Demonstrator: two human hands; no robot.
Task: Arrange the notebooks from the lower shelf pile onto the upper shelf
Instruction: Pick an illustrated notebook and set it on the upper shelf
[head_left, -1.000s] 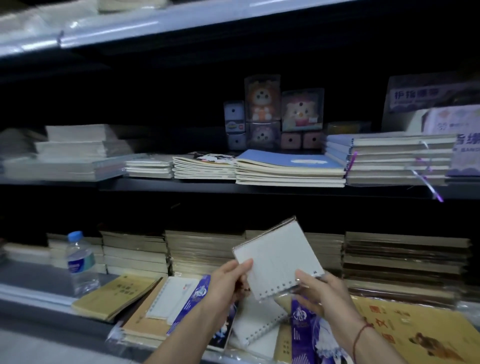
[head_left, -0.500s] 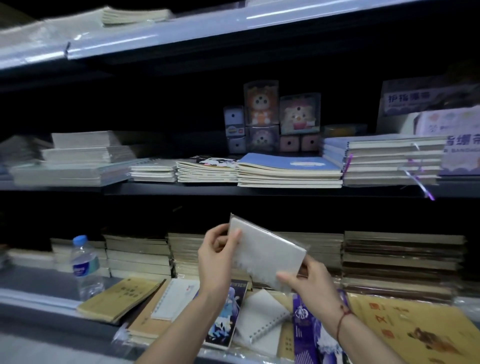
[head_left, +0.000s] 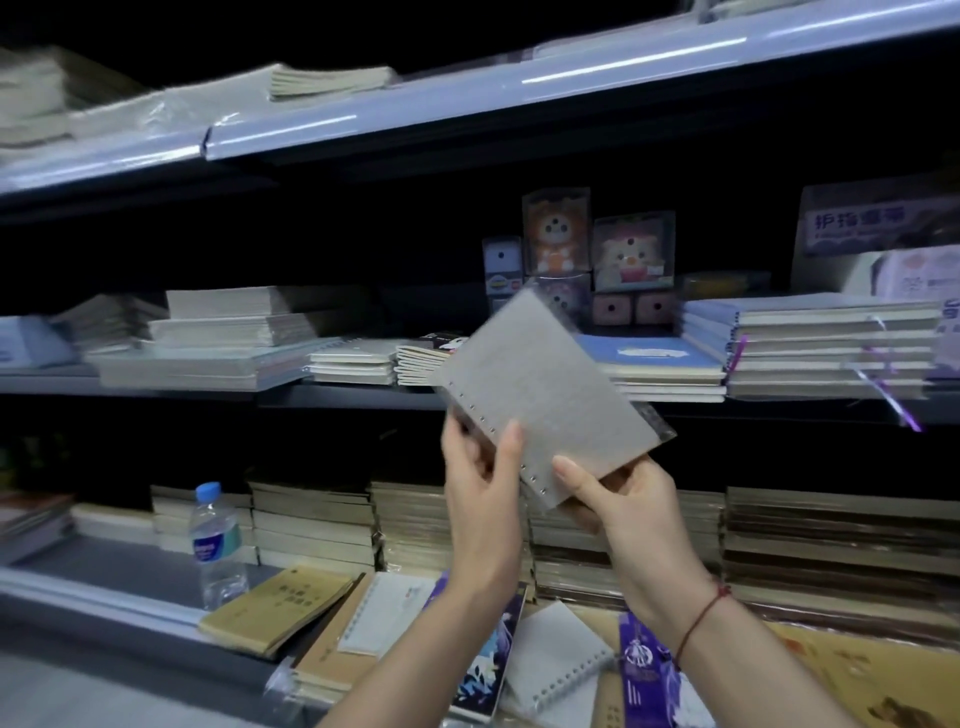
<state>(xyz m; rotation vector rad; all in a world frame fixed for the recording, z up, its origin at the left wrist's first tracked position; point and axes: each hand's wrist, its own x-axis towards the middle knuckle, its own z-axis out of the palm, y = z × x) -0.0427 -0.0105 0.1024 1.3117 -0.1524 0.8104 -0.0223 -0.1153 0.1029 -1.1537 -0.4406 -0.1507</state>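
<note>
I am grasping the wrapped notebook in both grips, left hand and right hand, tilted before the upper shelf front edge, and judging its slick wrapper likely slipping or clipping stacked notebooks.

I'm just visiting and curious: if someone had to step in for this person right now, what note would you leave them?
Left hand: grips the loose-leaf notebook at its punched edge.
Right hand: holds its lower corner.
The notebook is in the air in front of the upper shelf, tilted, not yet set down.
Left: place it on that shelf among the stacks, then move the rest of the lower shelf pile, where several notebooks lie loose.
</note>
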